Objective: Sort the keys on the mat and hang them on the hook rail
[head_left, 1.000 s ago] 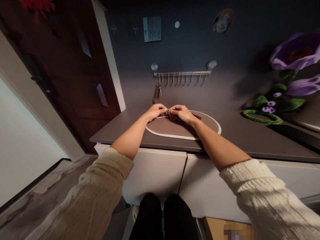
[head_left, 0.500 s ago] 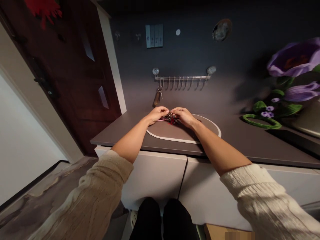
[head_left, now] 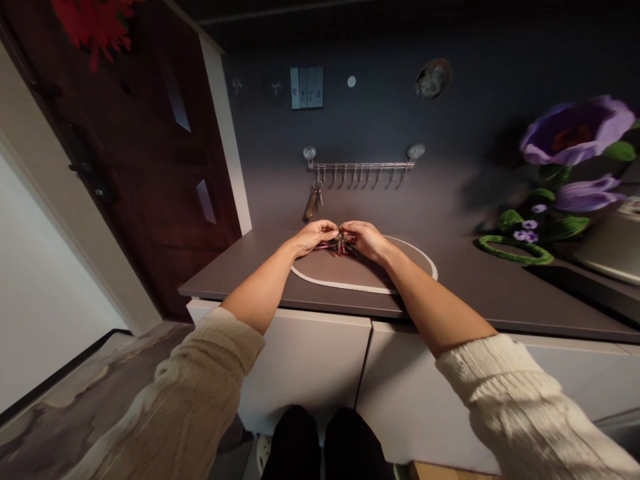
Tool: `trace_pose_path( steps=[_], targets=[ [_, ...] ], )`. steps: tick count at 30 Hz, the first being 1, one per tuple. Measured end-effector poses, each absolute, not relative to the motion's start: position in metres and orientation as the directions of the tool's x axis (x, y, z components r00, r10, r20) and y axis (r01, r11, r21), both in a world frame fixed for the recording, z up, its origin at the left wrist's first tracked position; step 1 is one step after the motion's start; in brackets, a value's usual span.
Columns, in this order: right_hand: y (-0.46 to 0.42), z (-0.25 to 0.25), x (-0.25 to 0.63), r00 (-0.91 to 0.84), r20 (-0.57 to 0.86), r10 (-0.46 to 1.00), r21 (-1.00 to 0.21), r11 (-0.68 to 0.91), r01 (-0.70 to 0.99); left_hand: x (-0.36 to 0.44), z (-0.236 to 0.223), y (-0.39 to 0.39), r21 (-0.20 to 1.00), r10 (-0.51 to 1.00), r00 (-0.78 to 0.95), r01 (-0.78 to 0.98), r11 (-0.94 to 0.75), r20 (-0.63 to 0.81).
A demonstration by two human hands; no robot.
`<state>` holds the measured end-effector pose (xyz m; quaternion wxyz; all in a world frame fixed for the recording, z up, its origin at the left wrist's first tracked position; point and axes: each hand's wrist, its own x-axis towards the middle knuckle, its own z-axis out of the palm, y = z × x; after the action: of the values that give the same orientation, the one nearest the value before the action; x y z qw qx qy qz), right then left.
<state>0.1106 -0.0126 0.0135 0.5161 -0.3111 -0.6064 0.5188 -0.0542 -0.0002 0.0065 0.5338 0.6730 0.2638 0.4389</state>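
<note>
The left hand (head_left: 316, 238) and right hand (head_left: 364, 239) nearly meet, thumbs and fingers pinched narrow on the top of a small bunch of silvery and dark metal keys (head_left: 341, 244) with red and pink parts. The bunch is between the fingertips, over an oval brown mat (head_left: 345, 273) with a white rim. Under the mat, a smooth grey-brown countertop (head_left: 240, 267) spreads to both sides of the hands; white cabinet doors (head_left: 310, 360) face the person below it.

Beyond the hands rises a dark grey wall (head_left: 380, 100), bearing a clear rail with a row of hooks (head_left: 363, 165). A key ring with a long brown fob (head_left: 312, 204) hangs from its left end, just above and behind the left hand. Well to the right of the right hand stand large purple fabric flowers (head_left: 577, 130) and a fuzzy green loop (head_left: 515, 251). Left of the left hand, past the counter's end, is a dark red-brown door (head_left: 150, 147), with marbled flooring (head_left: 100, 373) below.

The fingers partly cover the bunch, so its number of keys and exact grip points cannot be told. Whether its lower part touches the mat is unclear. The right forearm covers part of the mat's rim, and the frame cuts off both cream knitted sleeves.
</note>
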Motion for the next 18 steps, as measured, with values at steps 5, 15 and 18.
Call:
trace_pose_path(
  steps=[5, 15, 18],
  targets=[
    [-0.013, 0.013, 0.111, -0.291, 0.278, 0.916, -0.954, 0.226, -0.198, -0.054, 0.005, 0.004, 0.934, 0.815, 0.461, -0.117, -0.337, 0.352],
    [-0.009, 0.005, 0.112, -0.303, 0.328, 0.895, -0.944, 0.295, -0.148, -0.053, 0.005, 0.007, 0.894, 0.826, 0.351, -0.095, -0.438, 0.442],
    [-0.006, 0.001, 0.113, -0.280, 0.344, 0.896, -0.939, 0.327, -0.106, -0.051, 0.005, 0.007, 0.898, 0.837, 0.334, -0.096, -0.428, 0.435]
  ],
)
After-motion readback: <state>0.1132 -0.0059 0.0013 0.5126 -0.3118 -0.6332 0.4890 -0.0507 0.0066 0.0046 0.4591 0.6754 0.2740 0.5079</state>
